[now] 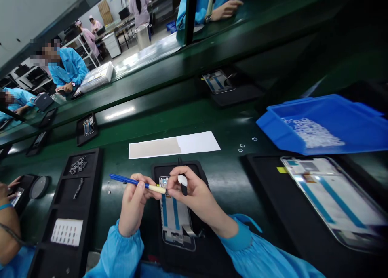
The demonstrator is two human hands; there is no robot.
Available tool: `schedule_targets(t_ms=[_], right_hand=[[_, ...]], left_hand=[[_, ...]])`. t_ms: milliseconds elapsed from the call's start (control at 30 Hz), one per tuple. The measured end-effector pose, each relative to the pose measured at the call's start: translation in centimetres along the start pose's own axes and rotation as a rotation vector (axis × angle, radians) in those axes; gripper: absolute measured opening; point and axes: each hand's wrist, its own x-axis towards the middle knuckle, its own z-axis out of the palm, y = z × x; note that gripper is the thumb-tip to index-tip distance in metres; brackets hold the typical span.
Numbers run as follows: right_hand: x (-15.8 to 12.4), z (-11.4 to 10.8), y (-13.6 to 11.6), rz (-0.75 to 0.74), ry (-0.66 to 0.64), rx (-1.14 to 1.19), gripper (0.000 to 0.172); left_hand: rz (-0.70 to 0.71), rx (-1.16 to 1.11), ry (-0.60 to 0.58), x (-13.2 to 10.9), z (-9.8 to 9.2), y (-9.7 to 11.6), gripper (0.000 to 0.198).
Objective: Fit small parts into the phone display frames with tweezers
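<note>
My left hand [133, 201] is closed around a blue pen-like tool [129, 180] with a cream-coloured end that points right. My right hand [195, 193] has thumb and fingertip pinched at the tip of that end; whatever lies between them is too small to make out. A small black object with a white rounded top [182, 182] is tucked among the right hand's fingers. Below both hands lies an opened phone body [176, 217] with two blue strips and a loose flex cable, on a black tray [169, 262]. The hands cover part of its upper end.
A black compartment tray [92, 189] with small dark parts and a white sheet stands left. Beyond the hands lies a white-and-beige strip [194, 143]. At right are a blue bin [357, 126] of white pieces and another phone body [333, 197]. A co-worker's arm [9, 233] is far left.
</note>
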Motion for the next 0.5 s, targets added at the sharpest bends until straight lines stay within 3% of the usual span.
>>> schedule_targets(t_ms=[267,500], right_hand=[[-0.2,0.1,0.3,-0.087,0.026,-0.089,0.027],[-0.2,0.9,0.6,-0.199,0.187,-0.149,0.021]], left_hand=[[0.083,0.098,0.031,-0.4,-0.1,-0.7,0.036],[0.426,0.300,0.192,-1.7,0.4,-2.1,0.028]])
